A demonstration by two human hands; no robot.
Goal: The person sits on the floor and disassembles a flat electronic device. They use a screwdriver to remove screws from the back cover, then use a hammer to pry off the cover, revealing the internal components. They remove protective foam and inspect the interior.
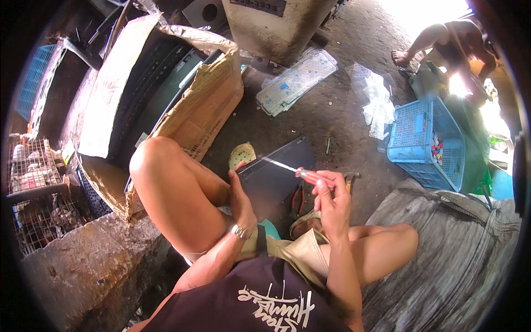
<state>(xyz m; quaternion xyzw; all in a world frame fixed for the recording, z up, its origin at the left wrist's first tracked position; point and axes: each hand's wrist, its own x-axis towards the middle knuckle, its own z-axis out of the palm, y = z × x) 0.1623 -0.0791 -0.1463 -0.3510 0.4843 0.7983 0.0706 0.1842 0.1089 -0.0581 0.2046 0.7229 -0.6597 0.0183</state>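
Two hands are occupied near the centre of the frame. The left hand (241,203) is clamped on the left edge of a dark flat panel (266,187), whose long axis rises toward upper right. The right hand (333,206) is closed around a red-handled screwdriver (301,172); the panel lies to its upper left, where the shaft points. The left hand is nearer; whether the tip touches, I cannot tell.

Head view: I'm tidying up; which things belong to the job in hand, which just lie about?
In use:
- dark flat panel, in left hand
- red-handled screwdriver, in right hand
- perhaps pliers

Apparently lying about:
- blue crate
- patterned sheets
- cardboard box
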